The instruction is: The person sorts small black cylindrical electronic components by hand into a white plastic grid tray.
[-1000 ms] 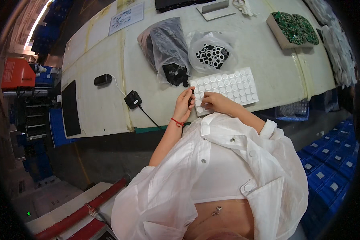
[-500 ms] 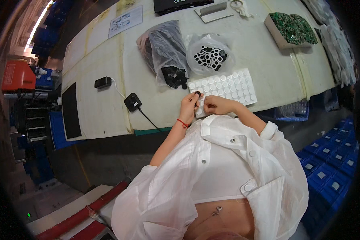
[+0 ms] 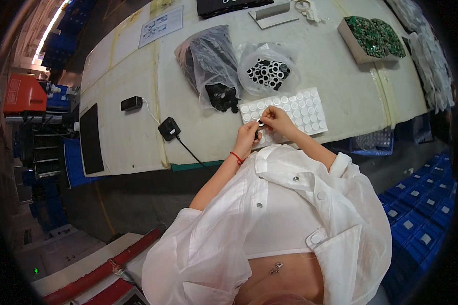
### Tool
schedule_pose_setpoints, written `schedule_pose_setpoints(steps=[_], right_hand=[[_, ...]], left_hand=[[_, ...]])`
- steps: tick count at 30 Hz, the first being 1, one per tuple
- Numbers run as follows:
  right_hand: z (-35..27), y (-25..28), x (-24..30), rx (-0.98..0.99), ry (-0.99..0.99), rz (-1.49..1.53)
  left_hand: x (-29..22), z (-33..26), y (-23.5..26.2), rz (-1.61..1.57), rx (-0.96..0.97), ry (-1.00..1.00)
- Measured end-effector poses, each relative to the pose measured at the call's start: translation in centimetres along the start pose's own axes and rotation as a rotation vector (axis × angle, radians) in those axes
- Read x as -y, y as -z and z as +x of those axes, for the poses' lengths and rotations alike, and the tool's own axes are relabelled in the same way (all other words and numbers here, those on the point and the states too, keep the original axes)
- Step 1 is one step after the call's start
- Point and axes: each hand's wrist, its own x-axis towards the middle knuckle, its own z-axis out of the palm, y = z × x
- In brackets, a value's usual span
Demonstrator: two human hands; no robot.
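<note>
My left hand (image 3: 247, 138) is closed around something small and black at the near left corner of a white tray (image 3: 324, 128). Pinched between the fingertips of both hands is a small black-and-white ring (image 3: 260, 122). My right hand (image 3: 279, 122) reaches over the tray from the right, its fingers closed at that ring. Rows of round white pieces (image 3: 295, 105) fill the part of the tray that shows; my hands cover its near left part. Just beyond, a clear plastic bag (image 3: 245, 81) holds many black-and-white rings. Small black parts (image 3: 222, 96) spill from the mouth of a grey plastic bag (image 3: 213, 56).
A carton of green parts (image 3: 355, 44) stands at the table's far right. To the left lie a black adapter (image 3: 169, 129) with a cable, a small black box (image 3: 131, 103) and a black mat (image 3: 91, 142). Blue crates (image 3: 417, 203) sit low at the right.
My right hand has lifted from the tray's near side and moved farther away to meet the left fingertips. The left hand has shifted slightly right and nearer me. A white-faced ring now shows between them.
</note>
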Motion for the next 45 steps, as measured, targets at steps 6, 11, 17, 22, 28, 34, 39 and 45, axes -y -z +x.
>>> schedule_pose_setpoints(steps=[6, 11, 17, 22, 28, 34, 39, 45], right_hand=[[0.0, 0.0, -0.1, -0.018, 0.005, -0.007], [0.0, -0.1, 0.3, -0.030, 0.029, -0.033], [-0.2, 0.0, 0.5, -0.024, 0.063, -0.084], [-0.3, 0.4, 0.0, 0.086, 0.097, -0.189], [-0.8, 0.5, 0.7, 0.097, 0.084, -0.092], [0.4, 1.4, 1.2, 0.206, 0.118, -0.240], [1.9, 2.5, 4.0, -0.360, 0.391, 0.138], [0.5, 4.5, 2.3, -0.345, 0.162, 0.280]], left_hand=[[0.2, 0.1, 0.0, 0.109, 0.008, -0.014], [0.5, 0.3, 0.2, 0.147, 0.009, -0.017], [0.4, 0.1, 0.1, 0.111, -0.020, -0.014], [0.1, 0.0, 0.0, 0.084, -0.032, -0.038], [0.1, 0.3, 0.0, 0.138, -0.028, -0.051], [-0.2, 0.0, -0.7, 0.218, -0.017, -0.106], [-0.9, 0.2, -0.3, -0.199, 0.078, -0.018], [-2.1, -0.4, -0.2, -0.253, 0.107, -0.057]])
